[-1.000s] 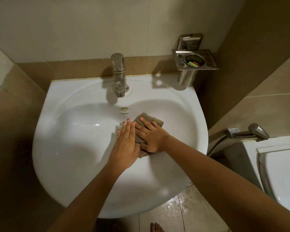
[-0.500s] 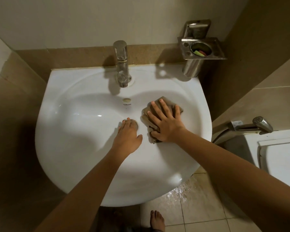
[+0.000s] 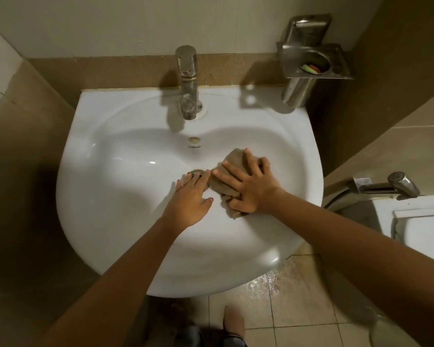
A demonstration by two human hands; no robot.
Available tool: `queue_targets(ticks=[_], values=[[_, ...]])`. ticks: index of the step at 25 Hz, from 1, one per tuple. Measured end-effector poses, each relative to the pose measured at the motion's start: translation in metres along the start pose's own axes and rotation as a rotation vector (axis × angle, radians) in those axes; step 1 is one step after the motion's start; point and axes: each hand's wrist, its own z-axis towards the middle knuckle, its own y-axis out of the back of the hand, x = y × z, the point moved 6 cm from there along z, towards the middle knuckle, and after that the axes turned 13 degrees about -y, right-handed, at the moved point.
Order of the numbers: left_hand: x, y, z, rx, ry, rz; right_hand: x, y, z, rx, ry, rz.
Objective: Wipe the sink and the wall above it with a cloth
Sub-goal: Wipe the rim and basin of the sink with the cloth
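Both hands flat in the sink [image 3: 125, 221]: right hand [image 3: 248, 189] has dragged the cloth [image 3: 232, 162] back toward the drain, left hand [image 3: 191, 199] empty (wall untouched so far).

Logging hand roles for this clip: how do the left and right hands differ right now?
The right hand presses flat on the brown cloth; the left hand rests bare on the sink. The right hand's fingers are spread wide; the left's lie close together, reaching the drain. Both are palm-down inside the basin.
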Motion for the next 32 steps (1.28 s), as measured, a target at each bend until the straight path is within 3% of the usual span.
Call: queue_targets(ticks=[4, 8, 13, 18, 23, 25, 28, 32], values=[[0.006, 0.008, -0.003, -0.023, 0.123, 0.036, -0.039, 0.009, -0.012, -0.04, -0.116, -0.089], [0.025, -0.007, -0.015, 0.05, 0.202, 0.054, -0.008, -0.003, -0.006, 0.079, -0.073, 0.014], [0.039, -0.003, -0.024, -0.027, 0.252, 0.055, 0.09, -0.01, -0.005, 0.255, 0.115, 0.39], [0.02, 0.002, -0.026, -0.028, 0.167, 0.042, 0.079, -0.01, -0.036, 0.264, 0.352, 0.359], [-0.012, 0.003, -0.022, 0.009, 0.209, -0.048, -0.021, 0.003, -0.024, 0.051, 0.052, -0.078], [-0.02, 0.001, -0.025, 0.019, 0.222, -0.047, -0.037, 0.005, -0.025, 0.046, -0.056, -0.165], [-0.015, 0.001, -0.033, 0.018, 0.23, -0.037, -0.022, -0.002, -0.026, 0.139, -0.096, -0.11], [0.01, 0.002, -0.05, -0.027, 0.268, -0.019, 0.043, -0.012, -0.028, 0.307, -0.041, 0.216]])
